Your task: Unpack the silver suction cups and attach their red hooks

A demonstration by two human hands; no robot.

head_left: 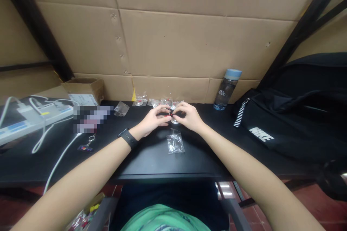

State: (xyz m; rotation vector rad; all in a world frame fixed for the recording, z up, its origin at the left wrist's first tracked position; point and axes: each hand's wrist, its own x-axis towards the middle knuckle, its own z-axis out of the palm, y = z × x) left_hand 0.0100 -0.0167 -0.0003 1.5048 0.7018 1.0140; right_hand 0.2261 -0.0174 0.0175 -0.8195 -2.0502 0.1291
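Plastic pouch, clear, crinkled and glossy, lies on the smooth black bench, nearer the body than both hands. A small red-and-dark piece sits between the two hands, its exact shape too small to tell. Fingers of the left hand are pinched narrow on its red part, while those of the right hand close on its dark side. Just under the right fingertips shows a silvery rounded part; whether it joins the piece, I cannot tell. Beyond, partly hidden by the hands, more clear packets line the creased cardboard wall. A blue-capped bottle and black fabric bag stand right; an open carton and white power strip sit left.
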